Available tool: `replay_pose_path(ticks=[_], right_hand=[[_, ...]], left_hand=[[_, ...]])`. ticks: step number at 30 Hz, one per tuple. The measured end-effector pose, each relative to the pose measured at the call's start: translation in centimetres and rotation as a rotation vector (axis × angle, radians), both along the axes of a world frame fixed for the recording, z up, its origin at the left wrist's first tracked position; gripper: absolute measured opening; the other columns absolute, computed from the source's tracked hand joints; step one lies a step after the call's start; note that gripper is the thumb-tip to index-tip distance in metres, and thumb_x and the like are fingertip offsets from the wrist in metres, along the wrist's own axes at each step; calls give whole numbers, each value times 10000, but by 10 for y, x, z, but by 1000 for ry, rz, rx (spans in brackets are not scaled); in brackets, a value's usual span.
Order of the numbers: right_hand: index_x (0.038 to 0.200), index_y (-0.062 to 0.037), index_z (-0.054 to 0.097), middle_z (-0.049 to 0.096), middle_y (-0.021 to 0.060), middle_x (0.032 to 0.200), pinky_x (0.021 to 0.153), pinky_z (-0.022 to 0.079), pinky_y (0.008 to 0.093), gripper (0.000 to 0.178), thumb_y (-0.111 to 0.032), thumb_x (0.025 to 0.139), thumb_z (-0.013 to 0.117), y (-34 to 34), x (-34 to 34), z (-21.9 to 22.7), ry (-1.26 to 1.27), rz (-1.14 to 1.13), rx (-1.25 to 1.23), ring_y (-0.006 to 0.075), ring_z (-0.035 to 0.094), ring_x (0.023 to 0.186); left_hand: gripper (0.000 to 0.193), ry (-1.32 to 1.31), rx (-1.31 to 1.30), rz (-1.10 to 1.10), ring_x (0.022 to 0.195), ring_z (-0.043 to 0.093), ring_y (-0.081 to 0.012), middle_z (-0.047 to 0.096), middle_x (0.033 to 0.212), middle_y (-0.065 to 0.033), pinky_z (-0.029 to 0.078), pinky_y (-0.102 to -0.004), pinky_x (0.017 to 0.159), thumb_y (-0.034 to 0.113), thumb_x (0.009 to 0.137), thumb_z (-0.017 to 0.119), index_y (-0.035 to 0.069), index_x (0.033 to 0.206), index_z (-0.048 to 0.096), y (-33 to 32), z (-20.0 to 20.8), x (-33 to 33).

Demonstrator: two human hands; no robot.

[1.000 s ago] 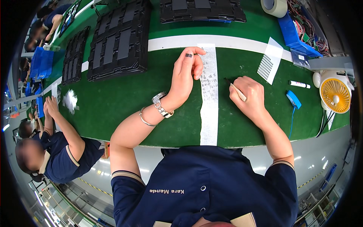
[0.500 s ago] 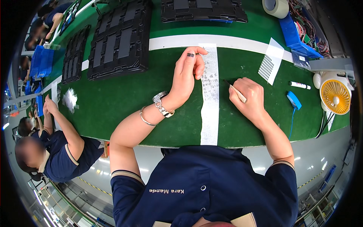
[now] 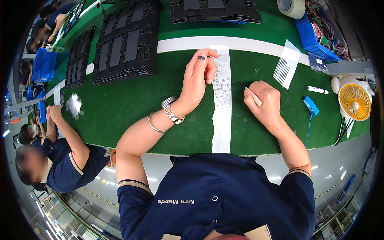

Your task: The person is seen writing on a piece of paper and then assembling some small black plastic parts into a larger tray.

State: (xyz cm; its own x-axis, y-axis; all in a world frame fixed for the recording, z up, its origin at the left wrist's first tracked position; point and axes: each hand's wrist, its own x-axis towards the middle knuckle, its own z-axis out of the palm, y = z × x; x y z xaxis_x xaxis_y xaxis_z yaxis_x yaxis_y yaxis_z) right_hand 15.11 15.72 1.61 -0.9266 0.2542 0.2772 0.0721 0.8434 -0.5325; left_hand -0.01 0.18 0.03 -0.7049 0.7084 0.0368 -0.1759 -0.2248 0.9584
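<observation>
My left hand (image 3: 196, 76) rests at the left edge of a long white paper strip (image 3: 222, 124) covered with handwriting in its upper half. Its fingers are loosely bent and apart, gripping nothing. A small dark patch (image 3: 201, 58) lies on one digit near its tip. Right of the strip, my right hand (image 3: 265, 100) is closed around a slim cream-coloured tool (image 3: 253, 97); its exact kind does not show, and the fist hides part of it. Beyond that hand lies a white sheet (image 3: 285, 66) with rows of small black pieces.
Black trays (image 3: 127, 44) stand at the back left, another (image 3: 216, 11) at the back. On the right are a marker (image 3: 317, 90), a blue clip with a cord (image 3: 311, 106), a fan (image 3: 355, 103), a blue wire bin (image 3: 310, 34) and a tape roll (image 3: 291, 8). A co-worker (image 3: 66, 160) sits left.
My right hand has shifted slightly right, away from the paper strip, and the tool's dark tip no longer shows. My left hand has stayed put. The co-worker's hands have moved slightly.
</observation>
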Motion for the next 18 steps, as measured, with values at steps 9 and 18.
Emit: replay_pose_path(ticks=[9,18], right_hand=[[633,-38,554,557,100,622,541,453,393,188,-127,766,652,0,-1,-1,6,34,5,274,563,595],[635,-38,559,563,97,628,540,456,388,181,-124,762,655,-1,0,1,-28,80,43,271,564,594]], left_hand=[[381,6,-11,2,563,327,-53,379,633,36,291,-213,534,324,1065,276,22,1101,506,-1,-1,-1],[382,2,-16,1,568,327,-53,378,634,35,293,-213,537,322,1066,275,20,1105,506,-1,0,0]])
